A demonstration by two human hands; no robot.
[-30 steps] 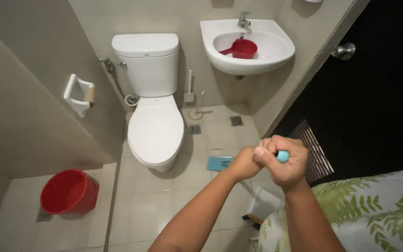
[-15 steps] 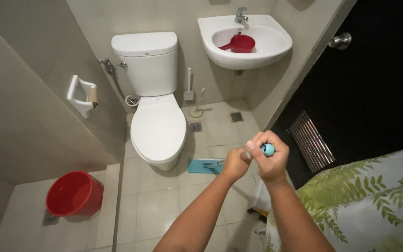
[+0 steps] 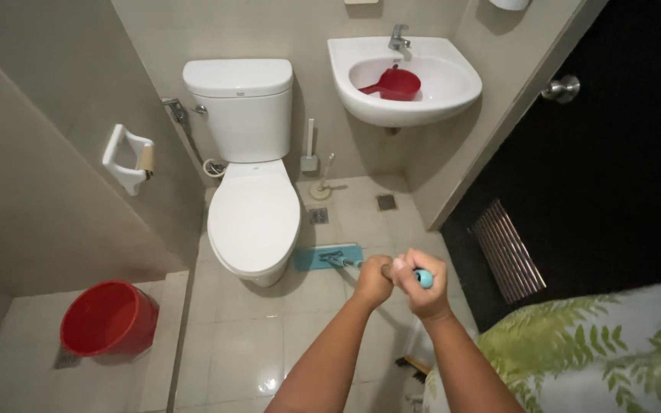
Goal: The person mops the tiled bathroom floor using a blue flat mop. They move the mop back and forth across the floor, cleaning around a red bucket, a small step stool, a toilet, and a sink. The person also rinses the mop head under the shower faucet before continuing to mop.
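Head view: both hands gripping mop handle [image 3: 424, 278] in front of body. Left hand [image 3: 374, 281] wrapping lower on handle, fingers curled tight. Right hand [image 3: 420, 284] closing in fist just behind left hand, teal grip end showing between thumb and fingers. Blue flat mop head [image 3: 327, 257] lying on tile floor [image 3: 239, 352], just beside front right of white toilet [image 3: 252, 210], lid down. Red bucket [image 3: 109, 318] sitting well apart at left. Red dipper [image 3: 393, 82] resting in sink [image 3: 453, 92]. Toilet brush [image 3: 321, 182] standing near wall.
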